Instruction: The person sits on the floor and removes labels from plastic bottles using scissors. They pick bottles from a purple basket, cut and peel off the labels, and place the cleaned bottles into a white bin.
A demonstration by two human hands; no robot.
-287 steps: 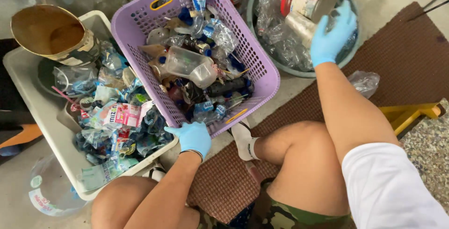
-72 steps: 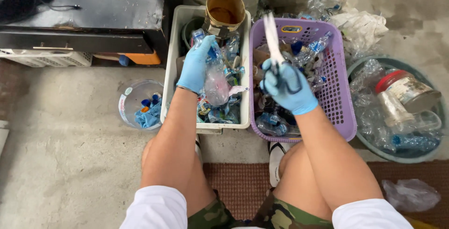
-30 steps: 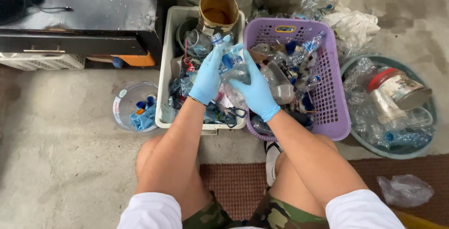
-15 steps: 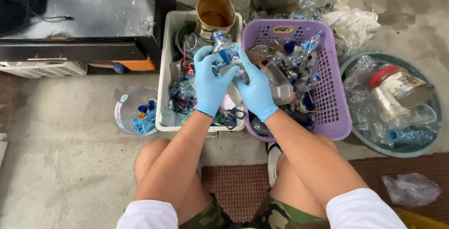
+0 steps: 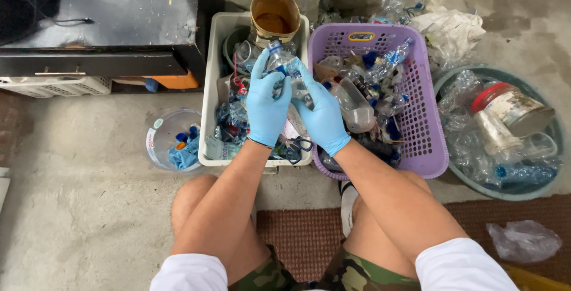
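Both my hands wear blue gloves and grip one clear plastic bottle (image 5: 289,68) with a blue cap, held over the white bin (image 5: 209,118). My left hand (image 5: 266,104) wraps its lower left side. My right hand (image 5: 321,115) holds it from the right. The white bin is full of crushed bottles and wrappers. Beside it on the right stands a purple basket (image 5: 425,130) with more clear bottles and blue caps.
A brown-stained tin (image 5: 274,13) sits at the white bin's far end. A clear tub (image 5: 160,133) with blue caps lies left. A round green basin (image 5: 550,142) with a red-lidded jar is right. A dark cabinet (image 5: 101,23) stands far left; a brown mat (image 5: 297,237) lies under my legs.
Both hands have come together on the clear bottle and lifted it slightly toward the far end of the white bin; earlier the right hand held a long white strip over the purple basket.
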